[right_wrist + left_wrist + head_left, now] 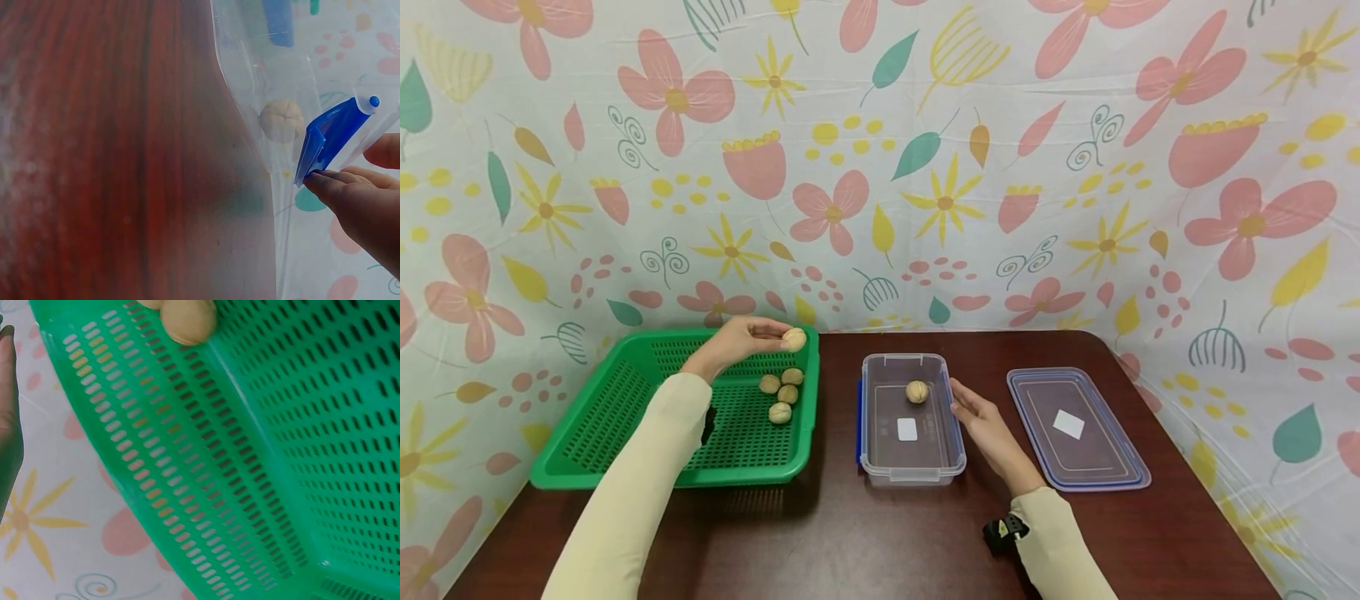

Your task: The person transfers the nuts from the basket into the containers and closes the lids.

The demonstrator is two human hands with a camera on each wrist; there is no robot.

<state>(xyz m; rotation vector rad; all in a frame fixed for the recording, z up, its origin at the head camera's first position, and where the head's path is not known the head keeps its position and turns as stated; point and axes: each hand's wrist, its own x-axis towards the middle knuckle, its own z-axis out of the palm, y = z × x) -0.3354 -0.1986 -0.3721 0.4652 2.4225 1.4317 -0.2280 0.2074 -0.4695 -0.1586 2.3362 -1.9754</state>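
Observation:
In the head view my left hand (741, 342) pinches a walnut (793, 339) between fingertips and thumb, above the far right part of the green basket (808, 392). Several more walnuts (780, 412) lie on the basket floor below it. My right hand (988, 425) is at the right side of a clear plastic box (872, 479), which has one walnut (917, 392) inside. In the right wrist view, fairly straight fingers of this hand (362, 200) touch a blue latch (337, 134) on the box's side, the thumb standing apart.
A clear lid (1078, 429) with a bluish rim and a white label lies right of the box. The dark wooden table (842, 542) ends against a flower-patterned cloth (880, 208) behind. The basket's perforated wall (175, 456) fills much of the left wrist view.

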